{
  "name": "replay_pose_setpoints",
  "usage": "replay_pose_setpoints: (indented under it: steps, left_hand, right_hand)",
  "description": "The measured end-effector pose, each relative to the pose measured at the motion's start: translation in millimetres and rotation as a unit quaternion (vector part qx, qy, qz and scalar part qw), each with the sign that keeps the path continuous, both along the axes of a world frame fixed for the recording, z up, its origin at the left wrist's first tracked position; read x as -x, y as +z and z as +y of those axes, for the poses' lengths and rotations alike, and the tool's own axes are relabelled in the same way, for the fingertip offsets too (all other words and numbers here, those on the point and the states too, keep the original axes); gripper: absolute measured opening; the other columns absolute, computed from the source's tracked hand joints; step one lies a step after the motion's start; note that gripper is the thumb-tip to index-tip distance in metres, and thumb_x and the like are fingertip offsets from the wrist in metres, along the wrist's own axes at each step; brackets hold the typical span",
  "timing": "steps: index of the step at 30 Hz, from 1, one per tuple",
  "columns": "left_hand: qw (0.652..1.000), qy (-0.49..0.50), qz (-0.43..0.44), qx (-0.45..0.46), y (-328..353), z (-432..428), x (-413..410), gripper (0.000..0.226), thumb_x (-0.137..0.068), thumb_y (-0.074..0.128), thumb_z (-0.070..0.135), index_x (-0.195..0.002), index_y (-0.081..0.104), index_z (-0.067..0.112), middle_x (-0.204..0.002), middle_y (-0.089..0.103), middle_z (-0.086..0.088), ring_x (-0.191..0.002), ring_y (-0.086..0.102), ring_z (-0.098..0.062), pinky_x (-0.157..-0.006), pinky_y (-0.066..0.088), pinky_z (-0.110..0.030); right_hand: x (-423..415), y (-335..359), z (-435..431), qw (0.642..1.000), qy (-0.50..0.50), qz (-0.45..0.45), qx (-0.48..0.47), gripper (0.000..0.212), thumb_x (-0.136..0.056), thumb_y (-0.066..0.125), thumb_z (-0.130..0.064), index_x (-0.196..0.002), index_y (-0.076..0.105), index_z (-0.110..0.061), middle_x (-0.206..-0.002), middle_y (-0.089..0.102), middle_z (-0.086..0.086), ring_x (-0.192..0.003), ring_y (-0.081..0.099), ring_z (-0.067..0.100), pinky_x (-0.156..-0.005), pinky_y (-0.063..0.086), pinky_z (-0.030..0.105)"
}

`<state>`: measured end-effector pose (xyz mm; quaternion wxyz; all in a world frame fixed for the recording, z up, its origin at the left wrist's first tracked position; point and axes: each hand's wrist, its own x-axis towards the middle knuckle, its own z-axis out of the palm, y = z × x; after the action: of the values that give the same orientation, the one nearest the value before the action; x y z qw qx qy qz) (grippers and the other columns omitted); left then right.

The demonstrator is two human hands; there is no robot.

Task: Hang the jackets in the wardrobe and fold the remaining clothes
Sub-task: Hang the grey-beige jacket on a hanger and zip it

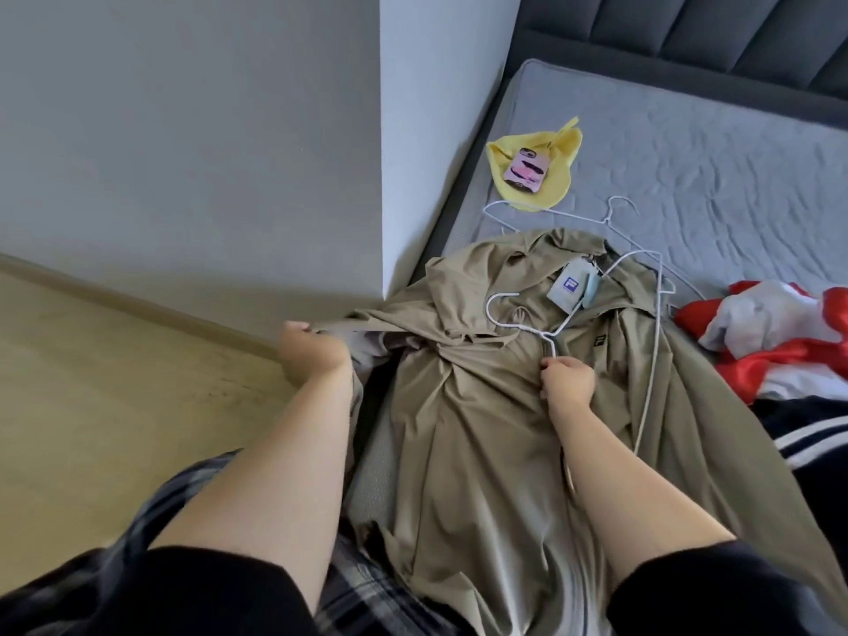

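A khaki jacket (468,429) with a paper tag lies spread over the near corner of the bed. My left hand (309,348) grips its sleeve and holds it stretched out to the left, past the bed's edge. My right hand (564,381) pinches a white wire hanger (518,321) at the base of its hook, on the jacket's chest. The hanger's right arm runs down along the open jacket front. A second white hanger (617,213) lies on the bed just behind the collar.
A red and white garment (771,342) and a dark one with white stripes (807,433) lie at the right. A yellow cloth (555,176) with a phone on it sits further back on the grey mattress (688,153). A wall corner (381,176) stands at left.
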<state>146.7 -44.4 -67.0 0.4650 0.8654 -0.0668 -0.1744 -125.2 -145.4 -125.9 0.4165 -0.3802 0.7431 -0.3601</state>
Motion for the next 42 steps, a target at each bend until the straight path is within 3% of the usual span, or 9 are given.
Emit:
replay_pose_setpoints:
  steps: [3,7,11,14,18,22,30,38,42]
  left_hand:
    - [0.998,-0.061,-0.005,-0.024,-4,-10,2,0.034,-0.087,0.045,-0.001,-0.119,0.056,0.005,-0.125,0.056,-0.018,-0.115,0.053,-0.034,-0.096,0.041,-0.036]
    - [0.971,-0.219,-0.088,0.039,-3,-33,43,0.023,-0.087,0.046,0.009,-0.101,0.064,0.009,-0.104,0.066,-0.015,-0.096,0.061,-0.032,-0.082,0.048,-0.033]
    - [0.919,-0.369,0.133,0.034,0,-56,82,0.026,-0.085,0.058,0.042,-0.077,0.051,0.018,-0.072,0.066,-0.007,-0.048,0.066,-0.019,-0.045,0.051,-0.031]
    - [0.911,-0.358,0.204,0.000,-9,-62,92,0.022,-0.085,0.063,0.035,-0.077,0.051,0.017,-0.069,0.061,-0.003,-0.040,0.061,-0.014,-0.038,0.042,-0.020]
    - [0.855,-0.207,0.437,0.188,-3,-77,77,0.015,-0.101,0.041,0.016,-0.103,0.054,0.008,-0.090,0.063,-0.010,-0.078,0.069,-0.020,-0.061,0.053,-0.024]
    - [0.811,-0.099,0.516,0.258,-9,-78,53,0.037,-0.105,0.033,0.019,-0.138,0.037,0.003,-0.130,0.053,-0.018,-0.124,0.051,-0.031,-0.090,0.044,-0.040]
    - [0.826,-0.105,0.490,0.259,-8,-72,44,0.027,-0.103,0.039,0.025,-0.124,0.047,0.010,-0.128,0.058,-0.011,-0.101,0.058,-0.021,-0.066,0.050,-0.025]
    - [0.806,-0.167,0.498,0.274,5,-57,50,0.030,-0.100,0.046,0.027,-0.122,0.052,0.007,-0.101,0.065,-0.010,-0.100,0.061,-0.025,-0.081,0.050,-0.037]
    - [0.814,-0.171,0.473,0.290,10,-56,54,0.024,-0.101,0.045,0.025,-0.119,0.052,0.011,-0.113,0.062,-0.009,-0.102,0.060,-0.023,-0.083,0.050,-0.037]
  right_hand:
    - [0,-5,-2,0.998,-0.040,-0.057,-0.007,0.023,-0.081,0.046,0.004,-0.082,0.067,-0.006,-0.052,0.045,0.007,-0.039,0.035,0.018,-0.034,0.025,0.013]
    - [1,-10,-5,0.994,-0.058,-0.088,-0.016,0.025,-0.078,0.046,0.004,-0.066,0.063,-0.011,-0.051,0.046,0.007,-0.042,0.035,0.018,-0.038,0.026,0.016]
    - [0,-13,-5,0.995,-0.053,-0.086,-0.014,0.024,-0.076,0.046,0.005,-0.067,0.065,-0.008,-0.051,0.047,0.007,-0.046,0.036,0.019,-0.042,0.027,0.019]
    - [-2,-16,-3,0.998,-0.049,-0.045,0.001,0.022,-0.076,0.048,0.002,-0.063,0.064,-0.007,-0.055,0.049,0.009,-0.056,0.040,0.021,-0.053,0.030,0.028]
    - [-8,-12,2,0.997,-0.020,0.069,0.041,0.025,-0.078,0.052,-0.008,-0.054,0.048,-0.003,-0.050,0.037,0.008,-0.059,0.032,0.023,-0.055,0.027,0.032]
    - [-19,4,12,0.988,0.021,0.147,0.047,0.026,-0.081,0.052,-0.021,-0.059,0.048,-0.007,-0.050,0.045,0.003,-0.055,0.039,0.027,-0.055,0.028,0.032]
    - [-19,49,25,0.978,0.030,0.163,0.126,0.038,-0.086,0.051,-0.022,-0.053,0.034,-0.012,-0.046,0.034,-0.001,-0.048,0.029,0.017,-0.046,0.025,0.028]
    - [3,115,19,0.877,0.000,0.275,0.393,0.019,-0.088,0.053,-0.003,-0.091,0.072,-0.003,-0.081,0.071,0.015,-0.075,0.062,0.036,-0.066,0.033,0.033]
    - [19,127,3,0.872,-0.001,0.297,0.388,0.026,-0.089,0.047,-0.005,-0.099,0.071,-0.006,-0.091,0.071,0.010,-0.090,0.058,0.035,-0.079,0.032,0.038]
